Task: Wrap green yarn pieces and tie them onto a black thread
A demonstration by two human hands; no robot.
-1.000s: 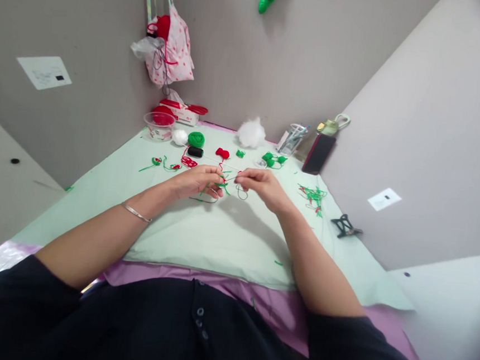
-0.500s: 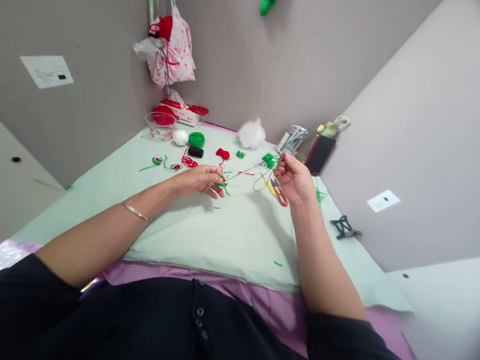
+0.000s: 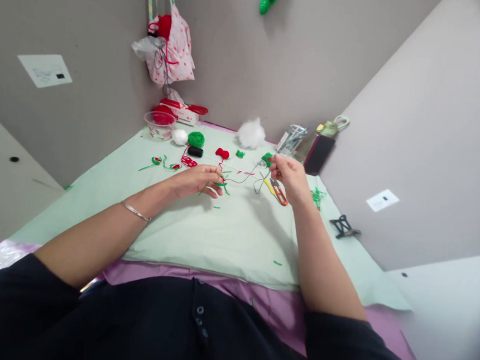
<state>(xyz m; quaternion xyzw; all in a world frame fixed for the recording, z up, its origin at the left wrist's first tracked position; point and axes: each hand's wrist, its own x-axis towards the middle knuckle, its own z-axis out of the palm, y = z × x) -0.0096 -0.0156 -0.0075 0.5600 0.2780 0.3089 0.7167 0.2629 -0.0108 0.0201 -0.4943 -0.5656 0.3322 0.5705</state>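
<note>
My left hand (image 3: 204,180) is closed on a small green and red yarn piece (image 3: 222,183), whose green tails stick out between the fingers. A thin dark thread (image 3: 240,180) runs from that piece in slack curves toward my right hand (image 3: 280,169). The right fingers are pinched together at the thread's other end; whether they also hold a needle is too small to tell. Just below the right hand lie orange-handled thread snips (image 3: 279,193) and a yellow-handled tool (image 3: 269,186). Behind the right fingertips a green yarn piece (image 3: 266,159) partly shows.
Across the table's back are a plastic tub (image 3: 159,125), a green yarn ball (image 3: 196,139), a black thread spool (image 3: 195,151), a red piece (image 3: 222,154), white stuffing (image 3: 251,133) and a bottle (image 3: 328,129) beside a phone (image 3: 320,155). A black stand (image 3: 344,227) is at right.
The dark thread was stretched fairly straight between the hands and now hangs slack. My right hand has moved slightly left and down; my left hand has stayed in place.
</note>
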